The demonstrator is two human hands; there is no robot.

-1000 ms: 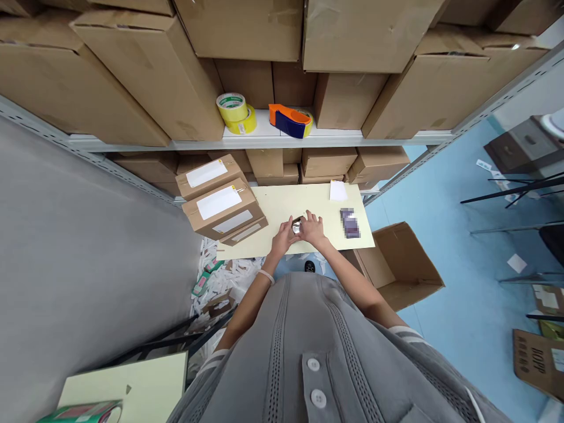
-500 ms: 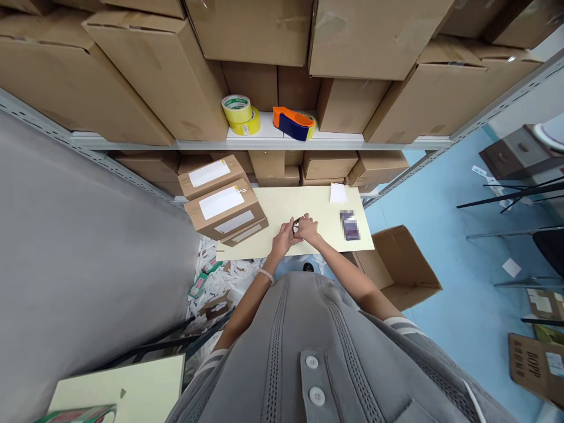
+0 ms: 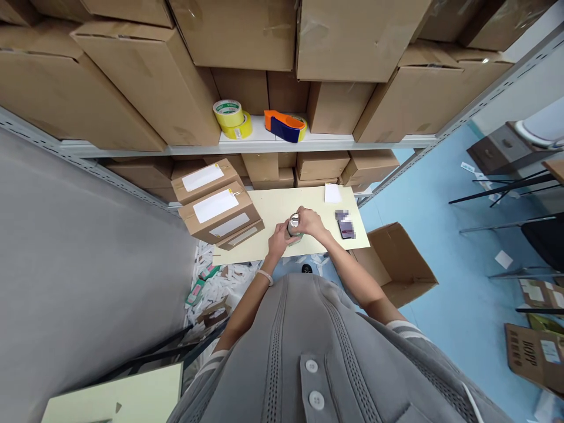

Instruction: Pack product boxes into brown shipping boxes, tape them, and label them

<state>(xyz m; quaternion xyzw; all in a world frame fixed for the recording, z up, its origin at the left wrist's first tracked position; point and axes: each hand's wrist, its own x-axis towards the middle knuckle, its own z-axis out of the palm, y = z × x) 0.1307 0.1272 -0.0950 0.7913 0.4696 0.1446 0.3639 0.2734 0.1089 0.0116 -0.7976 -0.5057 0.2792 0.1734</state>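
Observation:
A small can with a shiny silver top (image 3: 294,222) stands upright on the pale yellow table (image 3: 273,205). My left hand (image 3: 279,239) is wrapped round its left side and my right hand (image 3: 311,221) grips it from the right and above. Both hands have their fingers curled on the can. Its green lower body shows only a little between the hands. A dark phone (image 3: 346,225) lies on the table just right of my right hand, and a white slip of paper (image 3: 332,192) lies near the table's far edge.
Stacked cardboard boxes with white labels (image 3: 218,209) sit on the table's left end. Yellow tape rolls (image 3: 231,117) and an orange-blue tape dispenser (image 3: 282,125) rest on the shelf above. An open carton (image 3: 399,261) stands on the blue floor at the right. Paper scraps (image 3: 215,282) litter the floor left.
The can has been turned from lying between my hands to standing upright, its silver top now facing up. Both hands stayed closed on it and shifted slightly.

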